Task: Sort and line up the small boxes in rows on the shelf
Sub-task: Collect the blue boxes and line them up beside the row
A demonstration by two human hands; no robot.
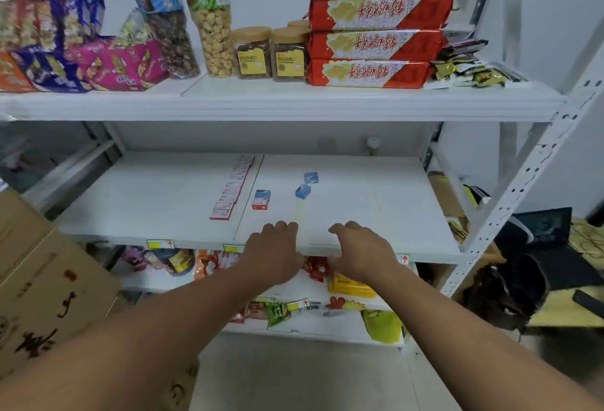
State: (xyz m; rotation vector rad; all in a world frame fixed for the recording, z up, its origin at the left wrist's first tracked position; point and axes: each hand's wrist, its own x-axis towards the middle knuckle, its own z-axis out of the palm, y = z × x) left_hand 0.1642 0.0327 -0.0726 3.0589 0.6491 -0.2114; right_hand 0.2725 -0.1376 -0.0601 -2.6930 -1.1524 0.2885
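Observation:
On the white middle shelf (359, 208) a row of several small red-and-white boxes (232, 188) runs from the back toward the front, left of centre. To its right stands one blue-and-red box (261, 199), apart from the row. Two blue boxes lie loose further back, one tilted (303, 191) and one behind it (310, 177). My left hand (273, 253) and my right hand (361, 252) hover over the shelf's front edge, fingers loosely curled, holding nothing. Both hands are short of the boxes.
The upper shelf (281, 100) carries snack bags, two popcorn tubes, lidded jars (253, 52) and stacked red biscuit packs (376, 41). Snack packets fill the lower shelves. A cardboard box (42, 280) stands at the left, a perforated shelf post (510, 208) at the right.

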